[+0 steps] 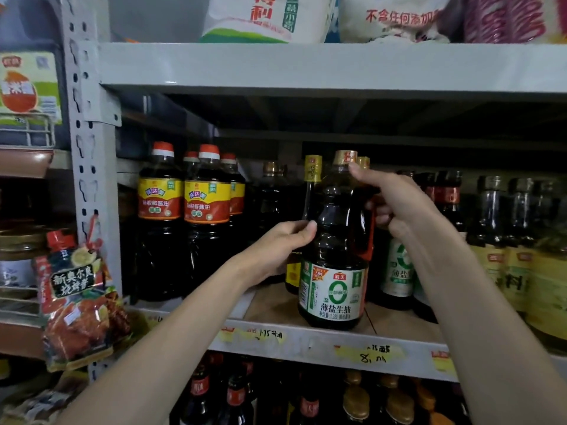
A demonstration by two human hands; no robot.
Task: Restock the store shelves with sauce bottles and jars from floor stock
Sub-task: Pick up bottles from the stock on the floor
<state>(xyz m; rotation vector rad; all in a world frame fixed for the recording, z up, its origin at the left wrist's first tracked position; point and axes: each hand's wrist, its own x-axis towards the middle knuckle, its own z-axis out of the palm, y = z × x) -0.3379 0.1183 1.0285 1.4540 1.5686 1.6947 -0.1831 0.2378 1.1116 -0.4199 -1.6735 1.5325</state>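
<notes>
Forearms are nearest on my feed: the right forearm (497, 317) comes in from lower right and the left forearm (171, 338) from lower left. Both reach up to the middle shelf.

Right hand (399, 204): the index finger (360, 173) is straight, with its tip on the neck just under the gold cap (345, 157). The other fingers are curled through the red handle (369, 237), so it grips the soy sauce bottle (334, 289).

Left hand (273, 250): it sits against the bottle's left side, thumb tip at the shoulder. The remaining fingers are hidden. I can't tell whether they wrap this bottle or the slim yellow-capped bottle (312, 168) just behind it.

Bottle position: upright on the shelf board (276, 305), close to the front rail (306, 343), with the green-and-white label facing me.

Around it:
- Red-capped bottles (207, 207) with yellow-and-red labels stand in a cluster to the left, apart from the held bottle.
- A second green-label bottle (399, 271) stands just behind on the right, partly covered by my right wrist.
- Yellow-label bottles (518, 271) stand further right.
- Handwritten yellow price tags (365, 352) are stuck on the front rail.
- More capped bottles (356, 400) are on the shelf below.
- White bags (267, 16) lie on the shelf above.
- A seasoning packet (76, 296) hangs on the perforated upright (89, 148) at left.
</notes>
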